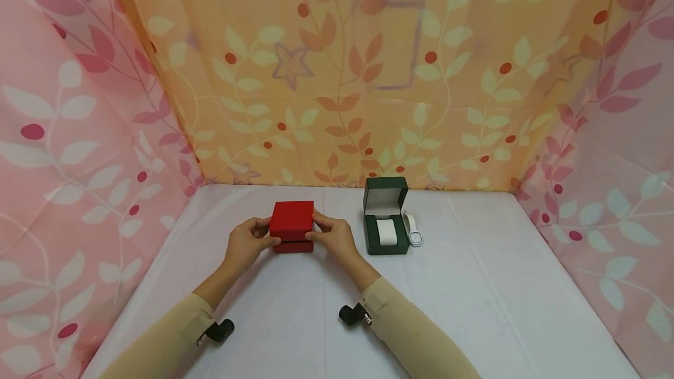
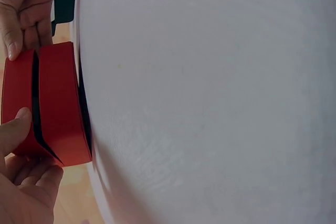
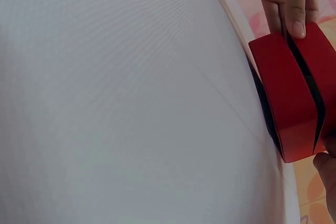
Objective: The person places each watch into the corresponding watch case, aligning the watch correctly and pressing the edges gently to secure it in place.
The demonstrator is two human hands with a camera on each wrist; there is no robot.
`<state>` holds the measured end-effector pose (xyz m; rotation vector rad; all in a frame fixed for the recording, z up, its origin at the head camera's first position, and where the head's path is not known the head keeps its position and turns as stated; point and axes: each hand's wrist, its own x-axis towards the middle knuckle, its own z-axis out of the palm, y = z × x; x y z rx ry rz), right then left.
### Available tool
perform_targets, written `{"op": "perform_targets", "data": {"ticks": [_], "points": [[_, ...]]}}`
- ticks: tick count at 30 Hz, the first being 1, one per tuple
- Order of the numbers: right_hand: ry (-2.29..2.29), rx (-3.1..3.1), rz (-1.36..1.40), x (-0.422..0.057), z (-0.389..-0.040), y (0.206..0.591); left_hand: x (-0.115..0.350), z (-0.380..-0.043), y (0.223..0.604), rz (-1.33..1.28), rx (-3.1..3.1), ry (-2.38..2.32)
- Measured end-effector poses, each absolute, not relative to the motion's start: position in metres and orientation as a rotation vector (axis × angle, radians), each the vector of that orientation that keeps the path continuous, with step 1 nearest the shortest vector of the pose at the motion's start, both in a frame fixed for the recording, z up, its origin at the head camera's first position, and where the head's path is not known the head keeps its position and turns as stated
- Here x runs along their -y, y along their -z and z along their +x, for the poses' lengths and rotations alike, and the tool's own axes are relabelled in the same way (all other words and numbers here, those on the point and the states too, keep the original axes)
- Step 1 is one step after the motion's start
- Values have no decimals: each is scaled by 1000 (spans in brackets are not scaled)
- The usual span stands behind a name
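Observation:
A red box (image 1: 292, 221) stands on the white-covered table, left of centre. Its lid is slightly ajar; a dark gap (image 2: 36, 98) runs between lid and base in both wrist views. My left hand (image 1: 246, 245) grips the box's left side, thumb on the front near the gap and fingers toward the back. From the right side, my right hand (image 1: 335, 238) holds the lid, its thumb at the front corner. The inside of the box is hidden.
Right of the red box, a green watch box (image 1: 372, 244) stands with its lid up and a white cushion (image 1: 387, 232) inside. A white wristwatch (image 1: 415, 237) lies against its right side. Patterned curtains (image 1: 326, 75) enclose the table (image 1: 474, 297) at the back and sides.

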<state>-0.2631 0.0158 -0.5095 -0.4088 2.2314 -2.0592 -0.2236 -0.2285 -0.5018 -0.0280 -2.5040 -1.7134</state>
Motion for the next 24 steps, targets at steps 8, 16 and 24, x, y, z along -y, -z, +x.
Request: {"op": "perform_targets", "data": {"ticks": [8, 16, 24], "points": [[2029, -2229, -396, -16, -263, 510, 230, -223, 501, -26, 2530, 1728], [2003, -2244, -389, -16, -262, 509, 231, -222, 500, -48, 2535, 1725], [2006, -2240, -400, -16, -261, 512, 232, -221, 503, -53, 2520, 1762]]}}
